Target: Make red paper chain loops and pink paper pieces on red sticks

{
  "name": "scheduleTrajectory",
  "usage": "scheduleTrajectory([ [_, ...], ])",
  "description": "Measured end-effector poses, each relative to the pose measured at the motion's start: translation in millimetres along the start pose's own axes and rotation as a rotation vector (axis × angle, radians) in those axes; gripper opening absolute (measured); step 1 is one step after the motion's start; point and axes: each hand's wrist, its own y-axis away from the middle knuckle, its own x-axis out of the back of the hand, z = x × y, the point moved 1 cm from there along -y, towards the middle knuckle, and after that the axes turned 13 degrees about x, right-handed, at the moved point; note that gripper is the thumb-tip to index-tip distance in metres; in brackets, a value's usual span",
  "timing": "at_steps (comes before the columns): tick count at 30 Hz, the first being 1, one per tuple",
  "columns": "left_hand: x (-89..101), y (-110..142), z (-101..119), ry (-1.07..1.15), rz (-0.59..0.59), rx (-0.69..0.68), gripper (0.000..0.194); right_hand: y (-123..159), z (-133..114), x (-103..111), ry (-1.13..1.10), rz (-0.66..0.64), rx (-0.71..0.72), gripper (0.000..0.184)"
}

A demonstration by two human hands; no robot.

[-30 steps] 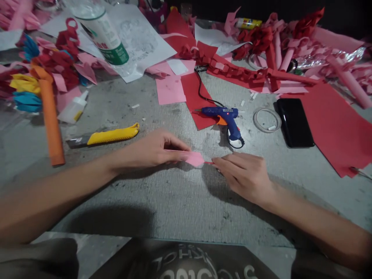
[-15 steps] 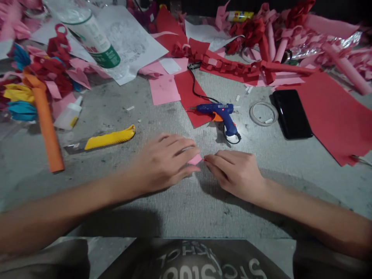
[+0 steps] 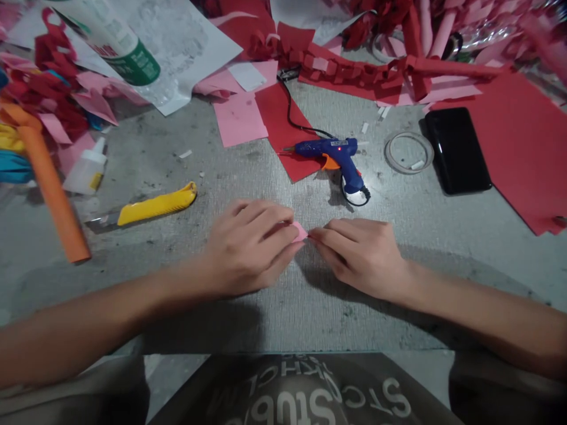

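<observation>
A small piece of pink paper (image 3: 300,232) pokes out between the thumb and fingers of my left hand (image 3: 252,248), most of it hidden under the curled fingers. My right hand (image 3: 361,251), closed in a pinch just to the right, grips a thin red stick whose end meets the paper's tip. Almost all of that stick is covered by my fingers. Beyond both hands a blue hot glue gun (image 3: 330,149) lies on its side with its light on, its nozzle over red paper (image 3: 283,121). A yellow utility knife (image 3: 155,205) rests left of my left hand.
An orange paper tube (image 3: 53,192) and a glue bottle (image 3: 88,168) lie at the left. A roll of clear tape (image 3: 408,153) sits beside a black phone (image 3: 458,150) and red sheets (image 3: 531,147). Paper chains (image 3: 354,74) and a green-labelled bottle (image 3: 128,56) crowd the back.
My left hand has turned over the pink paper, covering more of it, and its fingers have closed. Both hands are closer together, and less of the red stick shows. The view has tilted down.
</observation>
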Motion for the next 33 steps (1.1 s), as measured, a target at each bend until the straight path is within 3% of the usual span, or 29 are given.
scheduleTrajectory([
  [12, 1.5, -3, 2, -0.106, 0.030, -0.145, 0.011, -1, -1, 0, 0.020, 0.006, 0.012, 0.016],
  [18, 5.5, -5, -11, -0.103, 0.007, 0.087, 0.016, 2, 4, 0, -0.088, -0.010, -0.100, 0.018],
  [20, 8.0, -5, -18, -0.080, 0.051, 0.168, 0.015, 0, 6, 0, -0.222, 0.008, -0.222, 0.020],
  [21, 9.7, -4, -21, -0.045, 0.126, 0.201, 0.022, -1, 8, 0, -0.341, 0.043, -0.332, 0.021],
  [24, 12.3, -1, -32, 0.206, 0.456, 0.284, 0.062, -6, 15, -3, -0.853, 0.263, -0.726, 0.033],
  [26, 8.0, 1, -38, 0.406, 0.494, 0.403, 0.043, -9, 19, -6, -1.118, 0.380, -0.820, 0.036],
  [27, 4.4, 0, -39, 0.486, 0.442, 0.456, 0.030, -10, 21, -8, -1.196, 0.414, -0.835, 0.036],
  [29, -3.1, -1, -38, 0.610, 0.221, 0.524, 0.010, -10, 24, -11, -1.271, 0.465, -0.845, 0.037],
  [31, -8.0, -3, -34, 0.682, 0.008, 0.537, 0.011, -9, 24, -13, -1.285, 0.500, -0.859, 0.037],
  [33, -9.9, -3, -30, 0.716, -0.117, 0.531, 0.018, -8, 23, -14, -1.296, 0.511, -0.875, 0.037],
])
